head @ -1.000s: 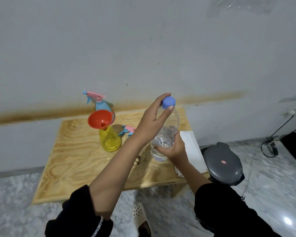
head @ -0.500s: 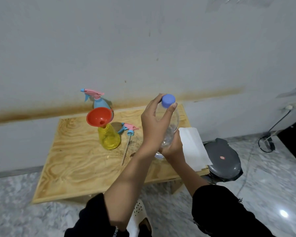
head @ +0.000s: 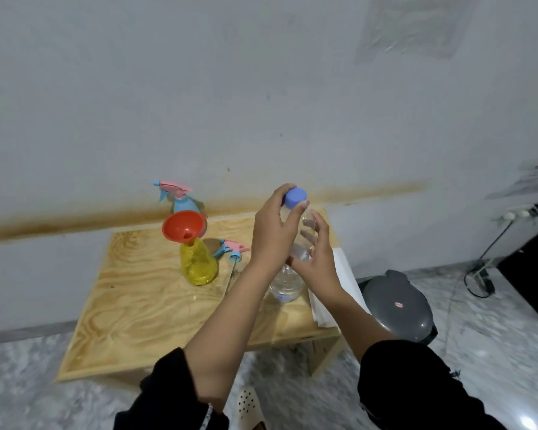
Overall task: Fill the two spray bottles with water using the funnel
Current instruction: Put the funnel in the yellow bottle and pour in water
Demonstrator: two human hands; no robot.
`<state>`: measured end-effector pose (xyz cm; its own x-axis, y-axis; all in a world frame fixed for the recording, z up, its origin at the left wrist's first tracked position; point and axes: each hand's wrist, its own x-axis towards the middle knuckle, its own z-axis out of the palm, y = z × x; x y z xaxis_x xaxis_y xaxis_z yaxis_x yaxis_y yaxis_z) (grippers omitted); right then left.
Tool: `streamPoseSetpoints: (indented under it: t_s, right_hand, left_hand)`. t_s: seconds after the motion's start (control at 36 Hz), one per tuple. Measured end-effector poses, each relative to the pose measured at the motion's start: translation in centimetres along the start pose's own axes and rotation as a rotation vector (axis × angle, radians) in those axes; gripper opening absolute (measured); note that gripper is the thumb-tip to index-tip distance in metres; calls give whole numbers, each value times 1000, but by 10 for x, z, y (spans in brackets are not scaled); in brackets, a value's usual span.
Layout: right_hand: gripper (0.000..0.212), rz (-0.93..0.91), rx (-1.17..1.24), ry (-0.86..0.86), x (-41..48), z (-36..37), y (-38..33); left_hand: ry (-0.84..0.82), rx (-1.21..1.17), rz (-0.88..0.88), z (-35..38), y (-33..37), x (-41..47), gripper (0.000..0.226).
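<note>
A clear water bottle (head: pixel 286 285) with a blue cap (head: pixel 295 197) stands upright at the right side of the wooden table (head: pixel 137 305). My left hand (head: pixel 272 234) pinches the cap from above. My right hand (head: pixel 320 265) wraps the bottle's middle from the right, and its fingers show through the plastic. To the left is a yellow spray bottle (head: pixel 198 265) without its head, a red funnel (head: pixel 184 226) sitting in its neck. Behind it a blue spray bottle (head: pixel 180 203) carries a pink and blue head. A loose spray head (head: pixel 233 248) lies beside the yellow bottle.
A white folded sheet (head: pixel 342 274) lies at the table's right edge, next to my right wrist. A grey lidded bin (head: pixel 396 305) stands on the marble floor to the right. Further right are a black cable (head: pixel 479 274) and a black box (head: pixel 534 268). The wall is close behind.
My right hand has slid up from the bottle's lower part to its middle. My left hand has stayed on the blue cap.
</note>
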<state>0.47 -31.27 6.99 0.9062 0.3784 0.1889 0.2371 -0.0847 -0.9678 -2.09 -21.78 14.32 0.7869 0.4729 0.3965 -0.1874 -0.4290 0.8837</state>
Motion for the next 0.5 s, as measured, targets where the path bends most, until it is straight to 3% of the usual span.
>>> streamPoseSetpoints:
  t_s: [0.14,0.25,0.31,0.44,0.5]
  right_hand:
    - [89,1,-19,26,-1,4,0]
    - [91,35,-35,39,0,5,-1]
    - [95,40,-40,44,0,4,-2]
    - [98,21,-73,28,2,2,-5]
    - [98,19,-92,35,4,3,-6]
  left_hand:
    - [239,-32,-84,14,10,-9,28]
    - [239,-34,-91,15,12,-5,31]
    - [143,14,-77,10,10,-2,32]
    - [-313,-9,-114,-18,9,12,47]
    - [-392,66,-86,-25,8,17,46]
